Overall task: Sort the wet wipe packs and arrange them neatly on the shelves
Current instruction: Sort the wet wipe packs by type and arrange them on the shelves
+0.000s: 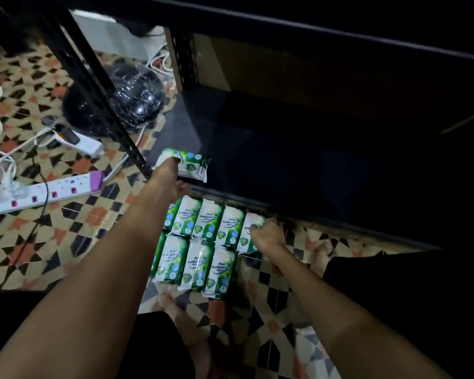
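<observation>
Several green and white wet wipe packs (203, 242) lie in two rows on the patterned floor in front of the black shelf (285, 160). My left hand (173, 173) reaches forward and holds one wet wipe pack (192, 164) at the shelf's bottom left corner, just over the dark board. My right hand (266, 235) is closed on the rightmost pack (253, 222) of the far floor row, next to the shelf's front edge. The shelf's inside is dark and shows no other packs.
A black upright post (99, 99) of the shelf runs diagonally on the left. Two white power strips (44, 192) with cables lie on the floor at left. A black shiny bag (137, 97) sits behind the post. My bare feet (175, 310) are below the packs.
</observation>
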